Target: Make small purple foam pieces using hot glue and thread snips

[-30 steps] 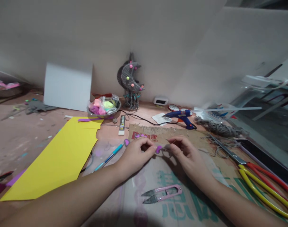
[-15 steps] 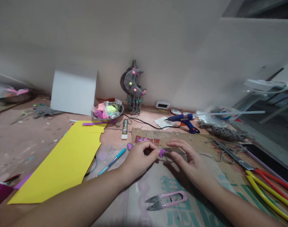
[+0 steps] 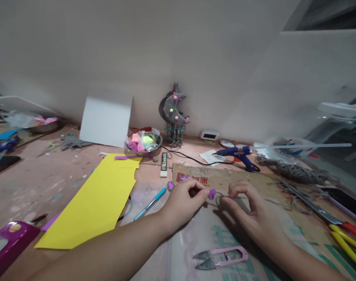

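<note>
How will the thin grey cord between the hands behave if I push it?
Probably floppy: the grey cord curves between the purple piece by the left hand and the right hand. Being so thin, it would likely buckle rather than push straight, and should feel light.

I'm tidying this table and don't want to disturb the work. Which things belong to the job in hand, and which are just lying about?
Likely in the job:
purple piece, pinched by the left hand
cord, between it and the right hand
perhaps snips and glue gun, both untouched

Seemingly just lying about:
yellow sheet
pen
phone
white board
</note>
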Demonstrator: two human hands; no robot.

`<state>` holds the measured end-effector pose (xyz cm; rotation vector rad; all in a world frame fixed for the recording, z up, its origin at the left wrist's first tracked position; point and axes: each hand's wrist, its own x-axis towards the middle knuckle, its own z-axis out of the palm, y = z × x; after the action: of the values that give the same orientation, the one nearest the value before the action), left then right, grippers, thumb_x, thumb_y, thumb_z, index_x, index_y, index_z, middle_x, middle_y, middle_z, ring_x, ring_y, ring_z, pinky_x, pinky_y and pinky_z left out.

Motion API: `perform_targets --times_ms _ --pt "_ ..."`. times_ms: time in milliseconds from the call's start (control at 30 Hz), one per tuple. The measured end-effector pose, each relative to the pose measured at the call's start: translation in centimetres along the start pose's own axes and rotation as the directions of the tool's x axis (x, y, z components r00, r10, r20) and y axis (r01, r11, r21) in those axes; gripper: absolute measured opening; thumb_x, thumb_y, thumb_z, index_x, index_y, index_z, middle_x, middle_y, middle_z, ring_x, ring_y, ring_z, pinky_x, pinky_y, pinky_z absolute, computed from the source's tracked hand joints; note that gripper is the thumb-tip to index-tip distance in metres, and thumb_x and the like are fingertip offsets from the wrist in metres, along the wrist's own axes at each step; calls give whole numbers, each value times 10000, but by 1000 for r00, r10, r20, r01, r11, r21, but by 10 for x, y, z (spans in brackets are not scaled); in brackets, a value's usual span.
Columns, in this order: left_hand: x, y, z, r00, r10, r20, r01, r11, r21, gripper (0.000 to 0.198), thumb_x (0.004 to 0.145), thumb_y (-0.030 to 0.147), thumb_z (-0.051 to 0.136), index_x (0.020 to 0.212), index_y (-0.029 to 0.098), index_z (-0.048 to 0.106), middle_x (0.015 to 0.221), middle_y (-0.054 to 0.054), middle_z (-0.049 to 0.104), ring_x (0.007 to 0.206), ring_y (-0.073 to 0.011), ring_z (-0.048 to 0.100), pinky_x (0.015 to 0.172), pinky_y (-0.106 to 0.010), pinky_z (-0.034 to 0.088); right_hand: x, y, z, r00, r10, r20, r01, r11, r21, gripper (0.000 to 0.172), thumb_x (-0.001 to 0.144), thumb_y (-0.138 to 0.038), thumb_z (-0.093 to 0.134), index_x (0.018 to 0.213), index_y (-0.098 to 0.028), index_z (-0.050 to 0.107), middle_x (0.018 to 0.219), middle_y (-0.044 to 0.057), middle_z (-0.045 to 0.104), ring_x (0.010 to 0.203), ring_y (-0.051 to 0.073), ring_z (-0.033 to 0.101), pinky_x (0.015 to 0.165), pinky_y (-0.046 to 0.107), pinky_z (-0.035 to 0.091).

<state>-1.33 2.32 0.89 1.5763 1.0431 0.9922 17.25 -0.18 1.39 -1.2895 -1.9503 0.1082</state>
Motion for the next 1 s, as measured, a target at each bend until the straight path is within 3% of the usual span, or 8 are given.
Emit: perform_targets --times_ms 100,200,300,400,467,567,700,1000 --pt "0 0 0 1000 -1 -1 1 1000 17 183 788 308 527 731 154 608 733 -22 629 716 -140 583 655 -228 447 -1 2 0 999 32 -30 -32 999 -17 165 812 -336 566 926 -224 524 857 40 598 788 192 587 695 315 469" --pt "0 -1 0 1000 6 8 -6 1000 21 173 787 296 525 734 155 611 734 -21 631 721 -139 585 663 -227 448 0 5 1 999 -30 36 30 999 -11 179 829 -321 550 987 -238 567 935 53 607 888 208 582 765 340 465" --pt "0 -1 1 1000 15 12 -15 1000 16 165 787 285 524 731 157 612 723 -18 628 715 -137 585 665 -227 449 2 5 1 994 -75 80 74 997 16 119 834 -287 551 939 -246 588 936 51 590 915 204 563 790 343 454" --pt "0 -1 1 1000 13 12 -13 1000 -5 173 790 295 525 729 158 609 715 -18 624 705 -138 586 658 -229 451 1 0 -3 996 -84 13 84 996 38 24 837 -256 542 848 -234 545 855 35 558 860 190 547 755 324 448" --pt "0 -1 1 1000 6 12 -6 1000 -25 177 792 304 525 739 157 609 717 -20 625 707 -140 587 660 -232 453 -1 -4 -5 994 -106 1 105 994 21 79 834 -250 540 759 -228 527 798 27 522 816 186 531 711 314 440" --pt "1 -1 1 1000 -2 0 2 999 -32 179 791 308 528 748 155 609 734 -22 627 721 -142 584 671 -236 452 -3 -6 -3 984 -135 114 139 990 -28 108 832 -266 551 737 -230 588 792 32 511 782 184 517 675 316 430" --pt "1 -1 1 1000 2 -14 -2 1000 -6 183 783 313 534 740 155 615 746 -24 629 733 -147 572 675 -242 445 -1 -3 4 982 -119 150 124 992 -22 101 834 -283 560 847 -238 650 809 43 545 783 185 524 679 329 440" --pt "-1 -3 2 997 58 51 -60 997 43 178 782 299 540 762 157 647 750 -25 646 720 -143 576 675 -245 440 2 -3 0 992 -6 129 0 999 44 185 838 -343 530 751 -247 663 752 37 577 728 187 570 650 330 471"
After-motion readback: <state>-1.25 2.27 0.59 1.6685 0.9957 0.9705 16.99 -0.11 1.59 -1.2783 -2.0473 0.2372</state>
